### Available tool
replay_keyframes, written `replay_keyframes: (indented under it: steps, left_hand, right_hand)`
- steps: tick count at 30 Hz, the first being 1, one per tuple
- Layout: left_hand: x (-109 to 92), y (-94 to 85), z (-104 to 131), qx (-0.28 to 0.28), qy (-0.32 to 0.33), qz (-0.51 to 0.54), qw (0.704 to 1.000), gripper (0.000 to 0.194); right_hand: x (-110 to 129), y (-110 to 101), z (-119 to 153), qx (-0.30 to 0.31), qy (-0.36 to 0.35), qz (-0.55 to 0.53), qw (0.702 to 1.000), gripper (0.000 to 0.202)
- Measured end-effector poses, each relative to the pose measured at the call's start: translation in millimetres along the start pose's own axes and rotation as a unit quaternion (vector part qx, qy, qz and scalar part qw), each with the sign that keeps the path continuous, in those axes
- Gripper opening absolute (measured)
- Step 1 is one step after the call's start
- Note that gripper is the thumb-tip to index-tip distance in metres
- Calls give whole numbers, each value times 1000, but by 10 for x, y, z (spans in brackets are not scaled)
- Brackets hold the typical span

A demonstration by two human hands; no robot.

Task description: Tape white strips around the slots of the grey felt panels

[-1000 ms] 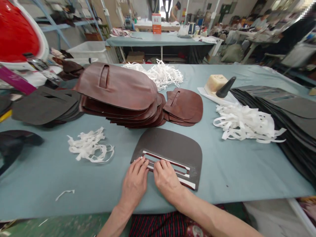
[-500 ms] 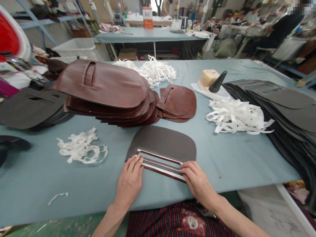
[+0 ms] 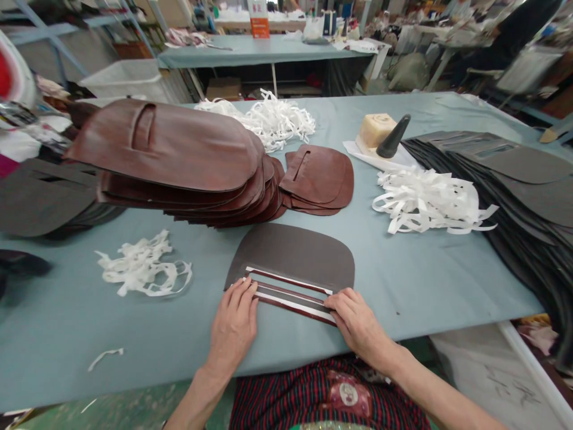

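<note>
Both left hand [image 3: 235, 319] and right hand [image 3: 362, 322] touch one grey panel [image 3: 295, 251] (slotted).

grey panel [image 3: 293, 251], white ribbons [image 3: 427, 202], perhaps maroon edging [image 3: 293, 310]

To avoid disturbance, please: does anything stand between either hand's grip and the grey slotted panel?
Nothing visible does: the left hand and right hand both touch the grey panel along its near side; the brown stack lies beyond.

The dark garment [image 3: 273, 397], striped red and blue, bears a reddish patch [image 3: 335, 382] with a pale round motif [image 3: 348, 394] and glittery trim [image 3: 331, 426] below that patch; left hand [image 3: 235, 319] and right hand [image 3: 360, 319] are bare.
</note>
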State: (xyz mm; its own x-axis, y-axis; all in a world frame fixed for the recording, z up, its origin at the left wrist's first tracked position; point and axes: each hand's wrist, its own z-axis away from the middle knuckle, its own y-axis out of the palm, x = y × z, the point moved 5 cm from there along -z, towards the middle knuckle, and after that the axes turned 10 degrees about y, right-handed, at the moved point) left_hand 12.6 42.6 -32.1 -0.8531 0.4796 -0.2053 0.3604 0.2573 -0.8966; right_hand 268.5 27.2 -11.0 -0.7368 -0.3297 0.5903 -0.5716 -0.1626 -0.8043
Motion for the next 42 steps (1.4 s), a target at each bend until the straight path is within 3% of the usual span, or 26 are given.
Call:
replay_keyframes:
  steps: [9, 11, 14, 17, 20, 25, 29, 33, 36, 42]
  left_hand:
    - [-66, -24, -17, -22, -6, 6, 1000, 33]
    - [-217, -43, -55, -33, 0, 17, 999, 30]
    - [-567, -11, -140, 0, 49, 76, 996, 28]
    - [-822, 58, -228, 33, 60, 116, 991, 25]
    - [-872, 102, -290, 33, 31, 118, 992, 23]
    - [-893, 128, -283, 39, 28, 128, 991, 18]
    - [-1101, 186, -294, 53, 85, 180, 978, 17]
    - [-1279, 269, -409, 58, 87, 202, 974, 15]
    - [-1382, 314, -494, 61, 92, 214, 971, 17]
    - [-1477, 392, -546, 71, 88, 223, 968, 23]
  right_hand:
    - [-173, -206, -15, 57, -9, -143, 988, 40]
    - [-157, -237, -7, 64, 1, -151, 986, 38]
    - [-111, -240, 19, 82, 6, -142, 987, 27]
    - [-71, -209, 51, 86, -15, -109, 990, 47]
    - [-66, -171, 68, 66, -20, -75, 995, 53]
    - [-52, -95, 139, 31, -16, -52, 998, 30]
    - [-95, -68, 245, -76, 33, 8, 997, 10]
    - [-216, -107, 327, -180, 141, 59, 972, 8]
    - [-268, -140, 362, -188, 175, 62, 964, 9]
    - [-259, -144, 421, -187, 171, 62, 965, 10]
